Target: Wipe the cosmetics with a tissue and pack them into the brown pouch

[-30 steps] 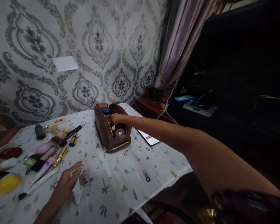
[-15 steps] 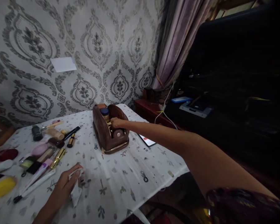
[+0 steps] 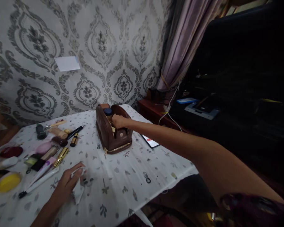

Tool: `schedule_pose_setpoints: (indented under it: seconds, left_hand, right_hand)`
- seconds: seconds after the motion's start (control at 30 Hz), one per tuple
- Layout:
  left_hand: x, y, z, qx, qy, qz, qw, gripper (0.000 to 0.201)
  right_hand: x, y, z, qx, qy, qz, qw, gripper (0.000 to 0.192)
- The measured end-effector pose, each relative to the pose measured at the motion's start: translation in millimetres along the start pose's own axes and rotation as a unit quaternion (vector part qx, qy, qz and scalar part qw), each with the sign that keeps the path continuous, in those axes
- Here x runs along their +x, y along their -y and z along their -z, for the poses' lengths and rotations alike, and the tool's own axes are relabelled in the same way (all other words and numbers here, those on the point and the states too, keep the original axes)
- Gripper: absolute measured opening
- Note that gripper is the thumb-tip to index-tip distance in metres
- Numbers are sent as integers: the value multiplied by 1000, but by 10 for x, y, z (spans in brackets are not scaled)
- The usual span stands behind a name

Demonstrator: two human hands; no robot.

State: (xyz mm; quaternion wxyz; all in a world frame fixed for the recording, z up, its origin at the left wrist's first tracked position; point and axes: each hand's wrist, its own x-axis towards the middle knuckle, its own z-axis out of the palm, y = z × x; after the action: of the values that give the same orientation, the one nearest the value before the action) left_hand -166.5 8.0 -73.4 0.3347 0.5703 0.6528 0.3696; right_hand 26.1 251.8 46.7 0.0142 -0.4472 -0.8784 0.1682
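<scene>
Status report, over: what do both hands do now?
Right hand reaches into open brown pouch, fingers closed at its top. Left hand holds white wipe on table. Cosmetics lie left, apart.

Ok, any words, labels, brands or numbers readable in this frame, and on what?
No text can be read.
Phone beside the brown bag: screen lit, with a red patch, print too small to read.
White paper on the wall: looks blank.
Tubes and lipsticks on the left of the table: any labels are too small and dim.
Wipe in the left hand: no print visible.
</scene>
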Motion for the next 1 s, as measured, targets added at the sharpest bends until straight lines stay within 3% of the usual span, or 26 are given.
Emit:
schedule_pose_setpoints:
  seconds: [0.1, 0.33, 0.53, 0.63, 0.77, 0.9, 1.0]
  left_hand:
    - [-8, -36, 1, 0, 1, -7, 1000, 51]
    - [-2, -39, -6, -9, 6, -6, 1000, 51]
    - [1, -88, 10, -17, 5, -16, 1000, 46]
    - [0, -95, 17, -20, 10, -20, 1000, 44]
    - [4, -78, 27, -16, 17, -35, 999, 44]
    - [18, -50, 33, 0, 18, -55, 998, 47]
    - [33, -16, 34, 1, 17, -68, 998, 47]
  right_hand:
    - [-159, 6, 87, -73, 58, 40, 995, 33]
    - [-605, 12, 147, -180, 157, 134, 962, 44]
    - [-474, 10, 129, -167, 272, 197, 927, 29]
    - [-398, -13, 101, -126, 313, 200, 920, 34]
    - [-459, -8, 78, -164, 246, 206, 933, 31]
    - [-708, 2, 84, -279, 102, 189, 936, 26]
    - [-978, 75, 141, -255, -14, 232, 939, 31]
